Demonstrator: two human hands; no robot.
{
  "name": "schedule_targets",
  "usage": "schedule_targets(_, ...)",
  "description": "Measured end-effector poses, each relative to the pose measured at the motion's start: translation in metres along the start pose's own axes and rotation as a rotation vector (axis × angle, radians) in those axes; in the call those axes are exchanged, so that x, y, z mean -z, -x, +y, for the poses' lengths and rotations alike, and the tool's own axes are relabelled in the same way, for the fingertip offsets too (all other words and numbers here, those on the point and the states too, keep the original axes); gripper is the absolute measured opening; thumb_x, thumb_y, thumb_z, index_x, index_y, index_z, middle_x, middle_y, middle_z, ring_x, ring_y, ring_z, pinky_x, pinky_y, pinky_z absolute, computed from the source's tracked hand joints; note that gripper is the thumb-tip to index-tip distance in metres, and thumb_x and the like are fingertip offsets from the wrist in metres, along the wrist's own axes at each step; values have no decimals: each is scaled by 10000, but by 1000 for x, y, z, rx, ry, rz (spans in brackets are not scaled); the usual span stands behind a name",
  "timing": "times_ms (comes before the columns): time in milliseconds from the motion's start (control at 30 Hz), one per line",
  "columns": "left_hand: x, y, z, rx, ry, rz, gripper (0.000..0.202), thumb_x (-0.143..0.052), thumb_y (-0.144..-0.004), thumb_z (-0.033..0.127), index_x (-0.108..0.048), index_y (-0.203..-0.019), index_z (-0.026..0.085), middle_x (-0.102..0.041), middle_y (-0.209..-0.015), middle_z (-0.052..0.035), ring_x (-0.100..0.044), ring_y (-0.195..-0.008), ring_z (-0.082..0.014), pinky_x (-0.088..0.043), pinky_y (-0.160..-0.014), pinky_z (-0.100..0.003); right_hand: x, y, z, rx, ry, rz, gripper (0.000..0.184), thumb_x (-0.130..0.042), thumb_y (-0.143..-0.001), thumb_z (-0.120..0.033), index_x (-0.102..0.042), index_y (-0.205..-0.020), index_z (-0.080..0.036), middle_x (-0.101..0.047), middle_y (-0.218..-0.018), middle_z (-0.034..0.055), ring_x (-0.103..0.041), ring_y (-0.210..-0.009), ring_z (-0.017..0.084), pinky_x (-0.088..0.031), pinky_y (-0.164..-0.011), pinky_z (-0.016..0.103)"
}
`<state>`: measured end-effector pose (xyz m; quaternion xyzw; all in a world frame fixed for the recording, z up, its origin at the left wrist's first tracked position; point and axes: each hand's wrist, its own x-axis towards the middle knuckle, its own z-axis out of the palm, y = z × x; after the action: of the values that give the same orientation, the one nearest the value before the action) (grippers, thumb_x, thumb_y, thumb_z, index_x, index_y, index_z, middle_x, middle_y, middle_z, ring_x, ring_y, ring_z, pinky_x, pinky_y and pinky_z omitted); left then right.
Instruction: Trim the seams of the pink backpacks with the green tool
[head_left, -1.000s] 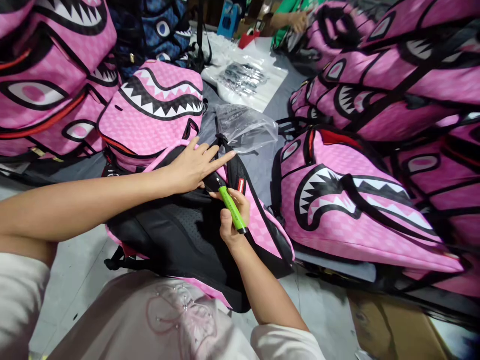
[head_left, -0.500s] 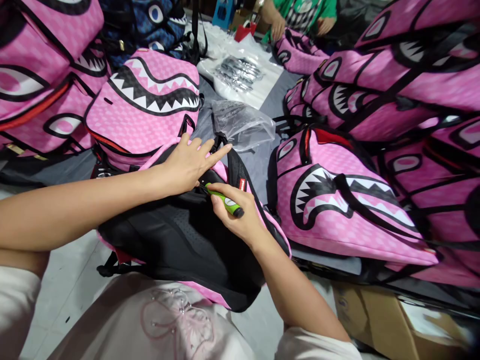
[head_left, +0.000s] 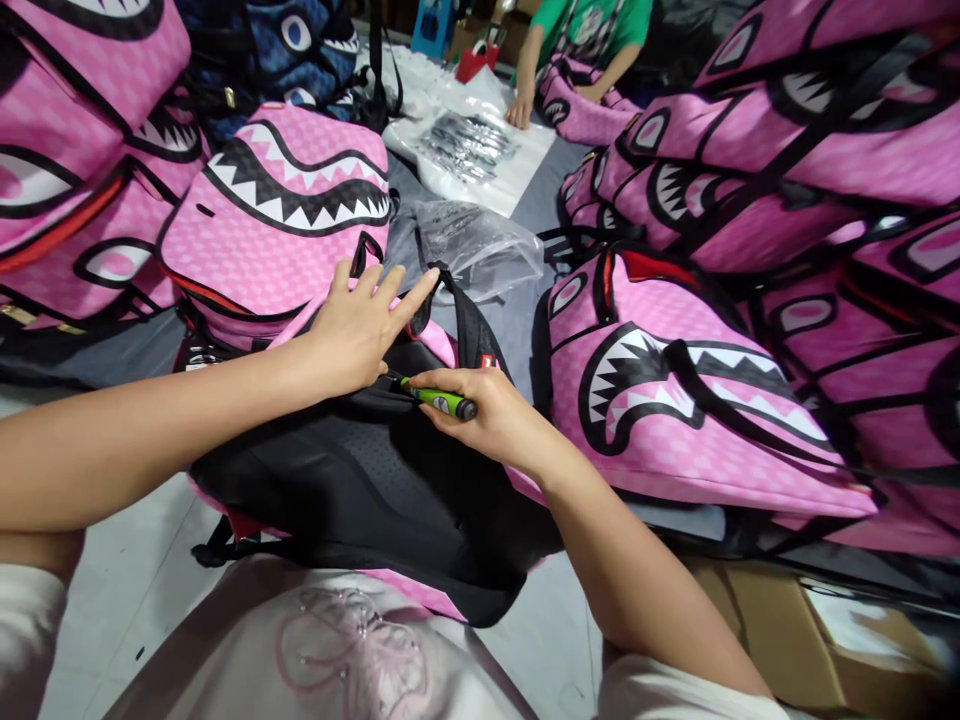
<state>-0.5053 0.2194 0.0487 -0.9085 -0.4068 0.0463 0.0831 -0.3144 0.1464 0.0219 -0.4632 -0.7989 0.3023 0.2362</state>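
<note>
One slim lime-green pen-shaped tool with a black end (head_left: 442, 402) lies low over a black backpack with pink trim (head_left: 352, 480), its front end close to the left hand (head_left: 356, 330). The right hand (head_left: 487, 420) pinches the tool between thumb and fingers. Palm down, the left hand rests across the backpack's upper part with its fingers spread. The backpack lies against the person's lap, back panel up, with a padded black shoulder strap (head_left: 470, 320) bearing a small red label (head_left: 487, 361) just beyond the right hand. Past the left hand lies a pink checked bag with a printed shark mouth (head_left: 285, 180); beside it, a crumpled clear plastic bag (head_left: 480, 245) sits on the grey-covered bench (head_left: 517, 310). Another pink shark-mouth bag (head_left: 675, 420) lies to the right, in front of a tall pile of pink bags (head_left: 787, 180). More pink bags are stacked at left, near blue patterned bags (head_left: 277, 60). Across the bench, a co-worker in a green top (head_left: 555, 20) touches white plastic sheeting (head_left: 532, 150).
</note>
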Motion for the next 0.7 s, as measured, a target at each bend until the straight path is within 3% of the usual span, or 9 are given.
schedule_targets(133, -3, 1, 1, 8, 5, -9, 1135, -736, -824, 333, 39, -1630, 142, -360, -1581, -218, -385, -1384, -379, -268, -1145, -514, -5, -4, -3, 32, 7, 17, 347, -621, -866, -123, -750, -1181, -191, -781, -1154, 56, -757, -1031, 217, -565, -942, 303)
schedule_targets(300, -4, 0, 1, 0, -5, 8, 1127, -742, -822, 340, 14, -1632, 132, -379, -1569, -219, -402, -1355, -382, -291, -1120, -509, -2, -5, -10, -13, 135, -30, 363, -622, -867, -112, -745, -1200, -188, -779, -1157, 68, -744, -1077, 240, -556, -969, 327)
schedule_targets(433, -6, 1, 0, 0, -12, 13, 1103, -719, -832, 352, 9, -1633, 138, -381, -1573, -203, -403, -1352, -376, -302, -1107, -498, 2, -6, -9, 9, 96, -55, 394, -616, -849, -77, -747, -1198, -202, -778, -1166, 53, -749, -1059, 207, -557, -945, 281)
schedule_targets(700, -3, 3, 1, 5, 18, 13, 1044, -694, -845, 331, -37, -1634, 137, -395, -1566, -207, -413, -1357, -375, -300, -1116, -497, 1, -12, -8, 20, 84, -90, 417, -600, -837, -40, -759, -1172, -229, -780, -1156, 45, -747, -1067, 214, -567, -940, 304)
